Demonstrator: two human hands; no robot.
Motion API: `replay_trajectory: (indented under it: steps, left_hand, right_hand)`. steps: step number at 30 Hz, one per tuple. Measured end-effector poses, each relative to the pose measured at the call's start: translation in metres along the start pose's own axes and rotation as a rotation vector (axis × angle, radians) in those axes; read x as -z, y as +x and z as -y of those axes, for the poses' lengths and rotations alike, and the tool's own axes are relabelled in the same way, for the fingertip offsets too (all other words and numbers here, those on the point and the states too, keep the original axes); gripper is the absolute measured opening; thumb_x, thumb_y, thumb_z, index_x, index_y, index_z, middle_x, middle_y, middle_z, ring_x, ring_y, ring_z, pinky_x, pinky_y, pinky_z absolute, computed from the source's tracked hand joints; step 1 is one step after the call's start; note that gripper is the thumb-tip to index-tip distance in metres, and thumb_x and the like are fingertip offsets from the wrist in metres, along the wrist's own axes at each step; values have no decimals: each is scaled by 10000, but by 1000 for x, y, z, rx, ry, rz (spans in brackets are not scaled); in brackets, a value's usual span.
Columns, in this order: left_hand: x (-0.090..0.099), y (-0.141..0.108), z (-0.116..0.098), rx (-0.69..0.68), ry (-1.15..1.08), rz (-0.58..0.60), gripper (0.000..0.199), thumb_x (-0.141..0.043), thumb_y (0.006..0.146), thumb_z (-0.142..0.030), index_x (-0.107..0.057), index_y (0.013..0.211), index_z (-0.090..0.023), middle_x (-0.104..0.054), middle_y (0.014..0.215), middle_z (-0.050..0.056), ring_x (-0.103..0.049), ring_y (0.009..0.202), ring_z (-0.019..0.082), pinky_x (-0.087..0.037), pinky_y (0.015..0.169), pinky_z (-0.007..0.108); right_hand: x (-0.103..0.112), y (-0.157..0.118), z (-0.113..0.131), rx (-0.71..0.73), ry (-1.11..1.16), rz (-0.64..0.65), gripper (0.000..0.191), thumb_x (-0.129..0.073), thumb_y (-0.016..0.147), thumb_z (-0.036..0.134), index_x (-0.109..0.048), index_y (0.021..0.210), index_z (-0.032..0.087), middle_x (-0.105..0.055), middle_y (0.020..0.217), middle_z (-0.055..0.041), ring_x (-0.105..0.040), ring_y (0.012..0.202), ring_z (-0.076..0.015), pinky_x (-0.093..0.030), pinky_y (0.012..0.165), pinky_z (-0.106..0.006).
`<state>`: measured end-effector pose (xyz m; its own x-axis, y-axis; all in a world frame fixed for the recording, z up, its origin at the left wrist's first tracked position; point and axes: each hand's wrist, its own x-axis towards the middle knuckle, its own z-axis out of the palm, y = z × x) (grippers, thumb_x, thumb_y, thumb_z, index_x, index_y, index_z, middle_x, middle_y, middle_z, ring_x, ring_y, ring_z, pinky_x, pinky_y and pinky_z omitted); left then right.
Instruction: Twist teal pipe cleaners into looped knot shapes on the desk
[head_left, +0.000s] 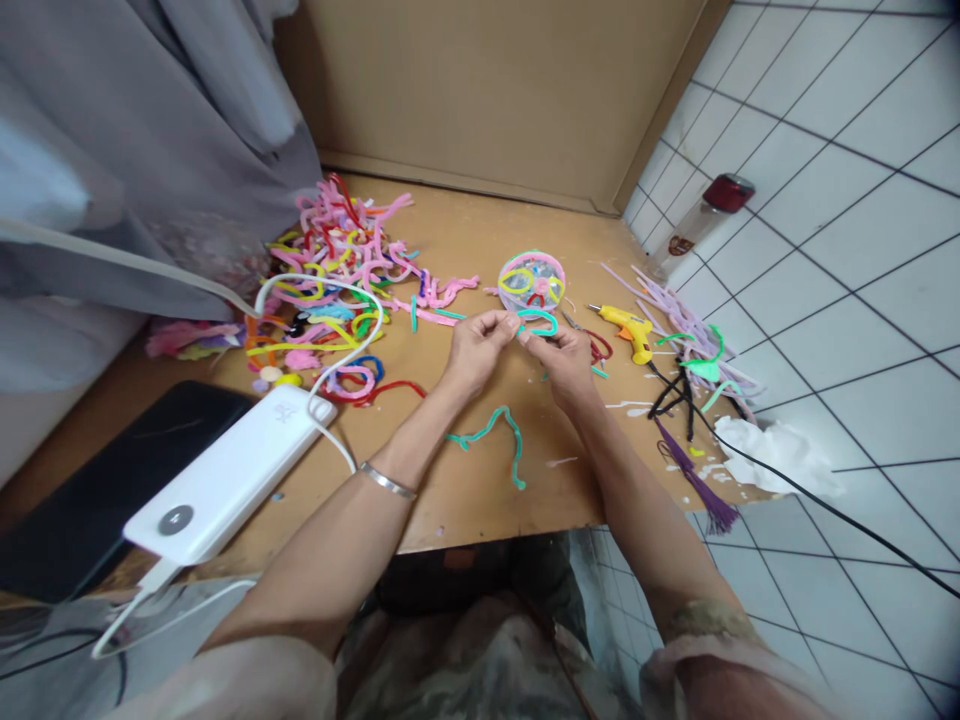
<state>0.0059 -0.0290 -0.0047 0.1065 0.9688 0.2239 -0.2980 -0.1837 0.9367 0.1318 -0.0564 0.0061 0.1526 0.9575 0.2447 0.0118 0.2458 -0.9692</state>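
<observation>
Between my two hands is a teal pipe cleaner [541, 316] bent into a rounded loop. My left hand [480, 350] pinches its left end, and my right hand [561, 362] is closed on its lower part. Just beyond the fingers lies a round clear piece [531, 282] with pink, yellow and red pipe cleaners on it. Red-handled scissors [600, 348] rest beside my right hand, partly hidden by it. Nearer to me, a second teal pipe cleaner [491, 432] lies crooked on the table.
A heap of coloured pipe cleaners [352, 250] covers the back left. A white power bank [232, 470] with a cable lies at left by a black slab [135, 480]. At right are a yellow glue gun [628, 328], lilac pipe cleaners [697, 340], a purple tassel [697, 480] and crumpled white tissue [772, 455].
</observation>
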Motion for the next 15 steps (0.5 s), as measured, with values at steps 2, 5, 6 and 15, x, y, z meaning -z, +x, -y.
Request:
replay_trajectory:
  steps: [2, 5, 6, 15]
  left_hand:
    - [-1, -1, -1, 15, 19, 11, 400, -753, 693, -554, -641, 653, -173, -489, 554, -34, -420, 567, 97, -346, 564, 245]
    - [-2, -2, -6, 25, 82, 43, 423, -751, 681, -577, -656, 664, -166, -502, 565, -28, -423, 580, 104, -344, 577, 249]
    - [-2, -3, -8, 19, 110, 50, 429, -757, 669, -578, -655, 655, -162, -514, 573, -27, -426, 588, 104, -351, 589, 249]
    - [0, -2, -5, -22, 153, -21, 406, -747, 677, -514, -604, 554, -154, -480, 533, -38, -395, 574, 90, -345, 587, 241]
  right_hand:
    - [0, 0, -1, 15, -7, -17, 181, -796, 651, 369, -745, 697, 202, -721, 738, 9, -613, 695, -143, -516, 760, -319]
    - [1, 1, 0, 58, -64, -39, 179, -775, 671, 375, -752, 719, 204, -729, 753, -1, -627, 718, -160, -522, 769, -331]
    - [1, 0, 0, 70, -92, -44, 180, -767, 680, 379, -752, 718, 203, -731, 753, -4, -630, 724, -166, -524, 767, -333]
    - [0, 0, 2, 6, -42, -3, 238, -802, 633, 409, -735, 686, 186, -722, 719, -8, -638, 719, -165, -528, 767, -331]
